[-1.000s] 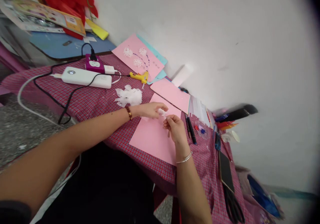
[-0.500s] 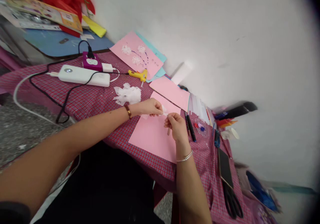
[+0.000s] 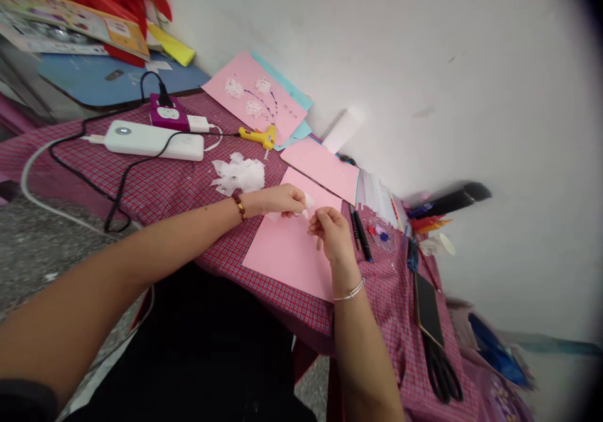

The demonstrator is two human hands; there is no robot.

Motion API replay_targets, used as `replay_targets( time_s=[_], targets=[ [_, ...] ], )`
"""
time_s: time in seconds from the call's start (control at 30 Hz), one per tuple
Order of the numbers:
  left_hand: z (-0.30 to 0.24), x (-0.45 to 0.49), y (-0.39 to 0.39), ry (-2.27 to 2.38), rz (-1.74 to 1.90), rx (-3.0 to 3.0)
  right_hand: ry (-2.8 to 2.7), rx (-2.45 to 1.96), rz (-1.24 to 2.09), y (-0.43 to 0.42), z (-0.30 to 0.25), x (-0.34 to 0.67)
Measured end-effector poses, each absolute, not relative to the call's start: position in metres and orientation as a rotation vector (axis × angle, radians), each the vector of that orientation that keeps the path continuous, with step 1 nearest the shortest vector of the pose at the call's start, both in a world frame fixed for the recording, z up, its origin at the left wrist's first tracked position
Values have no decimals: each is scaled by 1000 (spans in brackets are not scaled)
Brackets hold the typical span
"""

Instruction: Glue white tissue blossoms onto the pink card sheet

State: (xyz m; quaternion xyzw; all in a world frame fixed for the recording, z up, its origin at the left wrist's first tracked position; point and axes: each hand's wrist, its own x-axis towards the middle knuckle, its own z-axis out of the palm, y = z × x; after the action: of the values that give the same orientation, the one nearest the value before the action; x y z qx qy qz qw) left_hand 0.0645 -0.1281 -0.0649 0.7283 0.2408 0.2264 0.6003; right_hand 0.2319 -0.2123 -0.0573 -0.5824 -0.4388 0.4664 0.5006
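Observation:
My left hand is closed around a piece of white tissue paper, with part of it showing past the fingers. Just to the right, my right hand has its thumb and fingertips pinched together; whatever is between them is too small to make out. Both hands hover over a sheet of pink paper. Left of it lies a loose heap of torn white tissue. A finished-looking pink card with white puffy flowers and purple stems rests behind.
A yellow glue gun, a white power strip and a purple adapter with trailing cords lie at left. Right of the paper are black markers, a small dish of coloured bits, a dark phone-like slab and black-handled scissors.
My right hand has drawn slightly away from the left, and a small gap shows between their fingertips. The tissue stays at the left hand. The camera view has shifted a little.

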Motion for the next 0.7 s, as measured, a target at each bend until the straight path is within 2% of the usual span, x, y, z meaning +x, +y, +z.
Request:
replay_targets(
  time_s=[0.13, 0.33, 0.7],
  targets=[
    [-66, 64, -129, 520, 547, 1672, -1077, -1398, 1154, -213, -59, 232],
    [-67, 66, -128, 524, 559, 1713, -1026, -1364, 1446, -211, -66, 232],
    [-65, 67, -131, 530, 384, 1659, -976, -1337, 1239, -209, -69, 232]
  ],
)
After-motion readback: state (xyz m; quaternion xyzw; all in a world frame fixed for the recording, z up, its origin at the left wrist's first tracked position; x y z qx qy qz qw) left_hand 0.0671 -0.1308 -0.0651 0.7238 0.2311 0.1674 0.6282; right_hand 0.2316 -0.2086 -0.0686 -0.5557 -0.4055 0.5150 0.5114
